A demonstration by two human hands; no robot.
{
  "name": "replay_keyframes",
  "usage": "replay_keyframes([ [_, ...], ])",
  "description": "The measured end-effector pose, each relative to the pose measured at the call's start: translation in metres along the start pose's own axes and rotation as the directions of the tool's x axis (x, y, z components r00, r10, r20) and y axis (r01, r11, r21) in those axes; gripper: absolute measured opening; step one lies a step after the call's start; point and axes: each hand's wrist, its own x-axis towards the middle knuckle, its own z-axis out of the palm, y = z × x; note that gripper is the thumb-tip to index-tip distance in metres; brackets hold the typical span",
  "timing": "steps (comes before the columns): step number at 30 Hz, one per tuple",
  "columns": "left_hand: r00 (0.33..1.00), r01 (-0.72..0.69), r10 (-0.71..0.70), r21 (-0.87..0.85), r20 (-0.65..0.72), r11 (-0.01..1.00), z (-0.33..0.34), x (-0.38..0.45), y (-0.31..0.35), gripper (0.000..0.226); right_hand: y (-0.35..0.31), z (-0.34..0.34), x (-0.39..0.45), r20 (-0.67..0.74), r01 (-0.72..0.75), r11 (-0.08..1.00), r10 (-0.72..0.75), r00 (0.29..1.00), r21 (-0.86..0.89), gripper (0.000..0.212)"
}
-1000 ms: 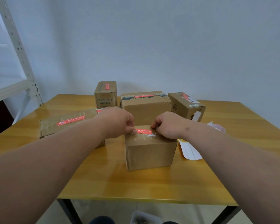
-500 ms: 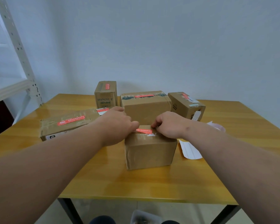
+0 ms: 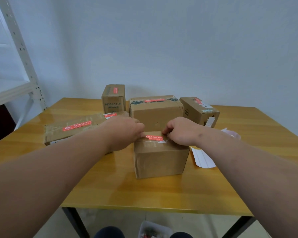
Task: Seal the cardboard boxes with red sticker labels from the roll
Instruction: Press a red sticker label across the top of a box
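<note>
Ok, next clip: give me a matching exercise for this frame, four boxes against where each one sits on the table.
Things:
1. box under the hands
2. flat box
3. tall box printed HYNAUT
4. angled box

Places:
A. back right
B. front middle
C. left side
D. back left

Pairs: 1-B, 2-C, 3-D, 4-A

Soft, even, dimmish light; faint glare on the glossy table (image 3: 162, 191); wide-angle bending at edges, forearms slightly blurred.
</note>
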Motion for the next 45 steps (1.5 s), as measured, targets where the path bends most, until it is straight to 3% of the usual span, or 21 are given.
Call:
replay_keyframes([
  [2, 0.998, 0.065, -0.060, -0.169, 0.038, 0.984, -0.001, -0.005, -0.003, 0.031, 0.000, 0.000, -0.001, 0.001, 0.001, 1.000, -0.001, 1.000, 0.004, 0.037],
  [5, 0.988, 0.151, -0.150, -0.421, 0.036, 0.895, 0.003, -0.008, -0.007, 0.022, -0.001, -0.001, -0.002, 0.003, 0.003, 1.000, -0.003, 1.000, 0.008, 0.038],
  [11, 0.971, 0.211, -0.240, -0.527, 0.014, 0.823, 0.009, -0.005, -0.006, 0.011, -0.002, 0.000, -0.003, -0.011, 0.005, 1.000, -0.005, 1.000, 0.015, 0.037],
  [19, 0.992, 0.097, -0.113, -0.222, -0.063, 0.970, 0.010, -0.009, 0.002, 0.018, 0.000, 0.001, -0.003, -0.021, 0.019, 1.000, -0.019, 1.000, -0.005, 0.037],
  [27, 0.996, -0.065, 0.068, 0.046, -0.065, 0.997, 0.003, -0.004, 0.005, 0.026, -0.001, 0.000, -0.002, -0.016, 0.007, 1.000, -0.007, 1.000, 0.021, 0.039],
  [32, 0.997, -0.063, 0.067, 0.092, -0.049, 0.994, -0.001, -0.003, 0.004, 0.029, -0.001, 0.000, -0.003, -0.014, -0.003, 0.999, 0.003, 1.000, 0.040, 0.039],
  [36, 0.992, -0.050, 0.059, 0.076, -0.114, 0.996, -0.003, 0.002, 0.002, 0.030, -0.001, -0.001, -0.003, -0.012, -0.011, 0.998, 0.011, 1.000, 0.060, 0.038],
  [38, 0.994, 0.016, -0.021, -0.053, -0.109, 0.998, -0.005, 0.002, 0.002, 0.017, -0.001, -0.001, -0.003, -0.007, -0.012, 0.998, 0.012, 1.000, 0.068, 0.038],
  [40, 0.990, 0.111, -0.132, -0.318, -0.047, 0.942, -0.007, 0.000, 0.005, 0.017, 0.000, -0.002, -0.005, -0.004, -0.017, 0.996, 0.018, 1.000, 0.086, 0.037],
  [43, 0.964, 0.191, -0.266, -0.703, 0.004, 0.685, -0.010, -0.006, 0.010, 0.022, 0.000, -0.002, -0.006, 0.003, -0.020, 0.995, 0.020, 1.000, 0.097, 0.037],
  [45, 0.949, 0.205, -0.315, -0.821, 0.033, 0.532, -0.013, -0.007, 0.010, 0.025, -0.001, -0.001, -0.007, 0.004, -0.021, 0.995, 0.021, 1.000, 0.093, 0.037],
])
